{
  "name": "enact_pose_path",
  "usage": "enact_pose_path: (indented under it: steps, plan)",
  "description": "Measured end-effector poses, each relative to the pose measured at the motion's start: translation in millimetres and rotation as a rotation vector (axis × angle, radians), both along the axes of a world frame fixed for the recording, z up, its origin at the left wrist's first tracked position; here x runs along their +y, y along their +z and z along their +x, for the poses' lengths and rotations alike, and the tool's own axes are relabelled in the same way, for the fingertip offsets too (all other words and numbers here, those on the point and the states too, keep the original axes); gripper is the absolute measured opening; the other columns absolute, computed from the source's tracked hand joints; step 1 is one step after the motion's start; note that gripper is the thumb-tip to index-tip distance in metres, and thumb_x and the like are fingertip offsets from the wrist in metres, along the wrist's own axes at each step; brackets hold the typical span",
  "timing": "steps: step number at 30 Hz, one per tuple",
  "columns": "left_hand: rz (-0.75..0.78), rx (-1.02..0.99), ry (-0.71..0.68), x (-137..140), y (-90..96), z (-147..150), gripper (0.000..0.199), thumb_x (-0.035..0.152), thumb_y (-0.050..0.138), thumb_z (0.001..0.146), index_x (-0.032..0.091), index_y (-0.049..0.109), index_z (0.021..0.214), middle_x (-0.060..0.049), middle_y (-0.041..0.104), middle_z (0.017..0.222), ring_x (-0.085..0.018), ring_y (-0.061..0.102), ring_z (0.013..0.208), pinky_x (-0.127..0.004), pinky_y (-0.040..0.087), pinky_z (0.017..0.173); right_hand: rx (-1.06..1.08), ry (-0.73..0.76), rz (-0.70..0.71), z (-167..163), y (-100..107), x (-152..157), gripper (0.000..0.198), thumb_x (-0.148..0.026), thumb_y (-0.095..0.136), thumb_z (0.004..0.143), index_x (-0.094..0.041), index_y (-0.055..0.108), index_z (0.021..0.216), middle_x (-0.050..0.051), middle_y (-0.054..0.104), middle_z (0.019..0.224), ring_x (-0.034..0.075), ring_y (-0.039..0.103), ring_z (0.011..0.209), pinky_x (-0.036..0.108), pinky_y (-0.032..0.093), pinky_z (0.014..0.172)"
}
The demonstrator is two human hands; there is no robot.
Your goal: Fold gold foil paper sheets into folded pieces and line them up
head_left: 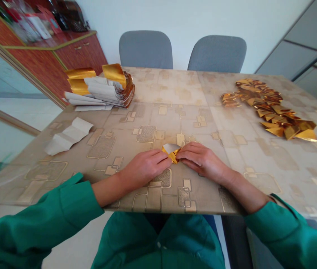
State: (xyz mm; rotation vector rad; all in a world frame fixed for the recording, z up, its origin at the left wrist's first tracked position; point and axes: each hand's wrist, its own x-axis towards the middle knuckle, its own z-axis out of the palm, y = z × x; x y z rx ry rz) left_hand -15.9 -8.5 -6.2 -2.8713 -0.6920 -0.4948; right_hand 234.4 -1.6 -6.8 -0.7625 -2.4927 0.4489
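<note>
Between my two hands, just above the tablecloth near the front edge, is a small piece of gold foil paper [174, 156], partly folded, with its pale back showing at the top. My left hand [150, 166] pinches its left side. On the right side, the fingers of my right hand [199, 157] are closed on the same paper. A creased sheet of paper [69, 136], pale side up, lies left of my left hand. Farther back at the left stands a thick stack of gold foil paper [105, 91], its sheets bent and fanned.
A pile of folded gold pieces [276, 106] spreads over the table's right side. The patterned tablecloth [175, 112] covers the table. Two grey chairs [145, 50] stand behind it by the wall. A reddish wooden cabinet [77, 56] is at the back left.
</note>
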Motion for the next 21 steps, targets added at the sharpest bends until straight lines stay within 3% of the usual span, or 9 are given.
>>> enact_pose_path:
  steps: [7,16,21]
  plan:
    - [-0.066,-0.221,0.071,-1.0,-9.4,-0.8,0.028,0.014,0.040,0.102,0.013,0.068,0.106,-0.006,0.072,0.099,-0.016,0.068,0.090,-0.028,0.058,0.084,-0.050,-0.100,0.110,-6.5,-1.6,-3.2,0.017,-0.024,0.052,0.100,-0.018,0.066,0.107,0.008,0.071,0.104,0.019,0.062,0.098,0.036,0.050,0.086]
    - [0.010,-0.078,0.064,-3.2,-6.0,1.8,0.024,0.018,0.046,0.102,0.014,0.069,0.094,-0.006,0.068,0.086,-0.017,0.061,0.080,-0.030,0.053,0.074,-0.146,-0.067,0.239,-13.8,-3.6,-7.2,0.021,-0.021,0.047,0.101,-0.019,0.068,0.098,0.006,0.070,0.089,0.018,0.059,0.086,0.033,0.047,0.081]
    - [0.035,-0.074,0.078,-8.3,-7.6,-0.7,0.021,0.015,0.046,0.101,0.013,0.067,0.099,-0.006,0.068,0.090,-0.017,0.060,0.081,-0.029,0.052,0.076,-0.035,-0.226,0.144,-15.4,-6.5,-10.0,0.012,-0.023,0.054,0.097,-0.017,0.062,0.104,0.009,0.068,0.098,0.020,0.061,0.090,0.033,0.050,0.079]
